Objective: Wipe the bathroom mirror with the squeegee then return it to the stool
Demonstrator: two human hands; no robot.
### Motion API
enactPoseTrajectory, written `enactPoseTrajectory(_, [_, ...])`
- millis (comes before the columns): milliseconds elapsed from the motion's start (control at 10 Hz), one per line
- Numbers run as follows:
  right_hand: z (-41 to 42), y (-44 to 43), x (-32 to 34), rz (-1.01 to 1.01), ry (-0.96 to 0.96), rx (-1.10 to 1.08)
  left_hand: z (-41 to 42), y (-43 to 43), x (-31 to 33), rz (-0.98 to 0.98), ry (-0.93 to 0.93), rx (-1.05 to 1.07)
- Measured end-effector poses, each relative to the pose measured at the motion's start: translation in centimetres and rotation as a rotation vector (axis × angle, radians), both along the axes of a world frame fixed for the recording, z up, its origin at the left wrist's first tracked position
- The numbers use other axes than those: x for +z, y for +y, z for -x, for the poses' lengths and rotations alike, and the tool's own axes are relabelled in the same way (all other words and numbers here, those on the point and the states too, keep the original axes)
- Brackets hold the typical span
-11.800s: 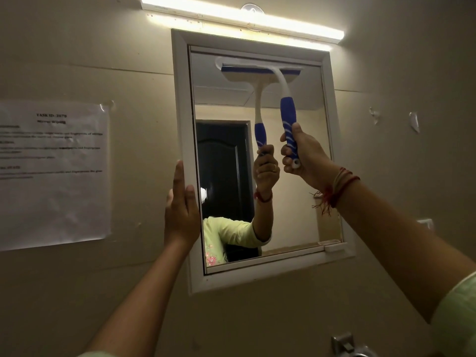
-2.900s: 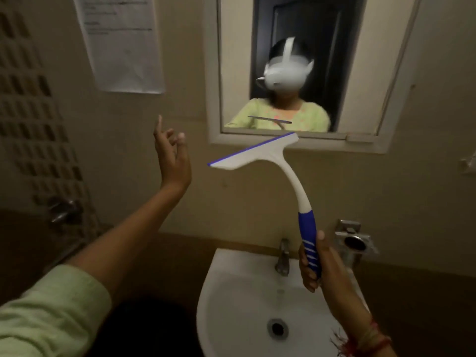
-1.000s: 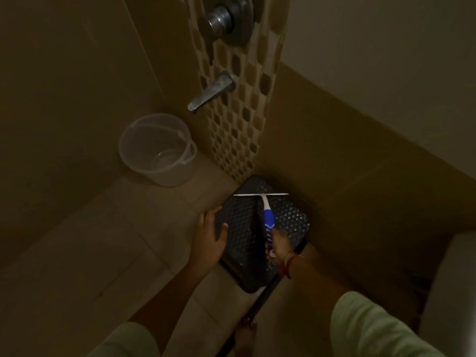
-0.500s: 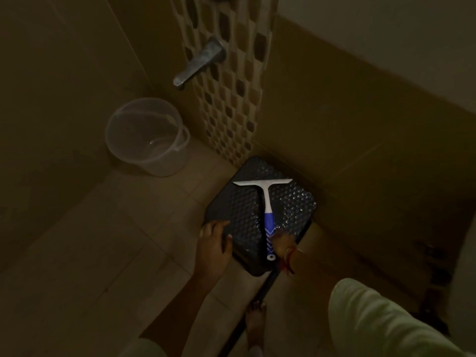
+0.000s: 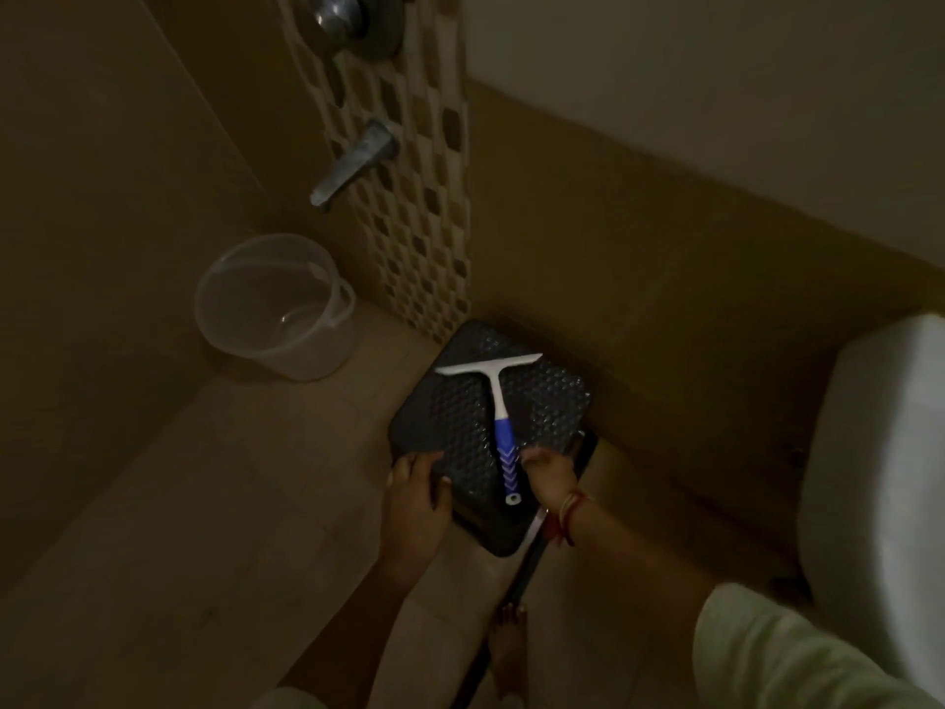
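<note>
Now the squeegee (image 5: 498, 401) is lying flat on the dark stool (image 5: 450, 417) at mid-frame, with its blade toward the wall and its blue handle pointing at the person. The right hand (image 5: 549, 475) is hovering just beside the handle, fingers loosely curled and gripping nothing. The left hand (image 5: 414, 496) is resting spread on the stool's lower-left edge. Tiled floor (image 5: 230, 504) is lying open at lower left. A clear bucket (image 5: 276, 304) is standing at upper left, its bottom showing through.

Nothing here can be read: no text, label, brand, number or sign is legible in the dim view. The only printed marks are white chevrons on the blue handle of the squeegee (image 5: 503, 442), and they are a pattern, not letters.
</note>
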State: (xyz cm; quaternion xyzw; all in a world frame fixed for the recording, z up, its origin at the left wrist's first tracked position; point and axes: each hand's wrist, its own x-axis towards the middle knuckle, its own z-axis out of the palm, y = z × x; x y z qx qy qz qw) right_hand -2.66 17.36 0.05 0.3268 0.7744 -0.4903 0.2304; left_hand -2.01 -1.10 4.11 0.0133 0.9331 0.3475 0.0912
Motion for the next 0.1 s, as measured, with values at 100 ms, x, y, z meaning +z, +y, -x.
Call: enactPoseTrajectory(100, [-2.03,0.3,4.74,0.154,0.164,-0.169,-1.08,1.87,4.39,-0.154,0.131,0.083])
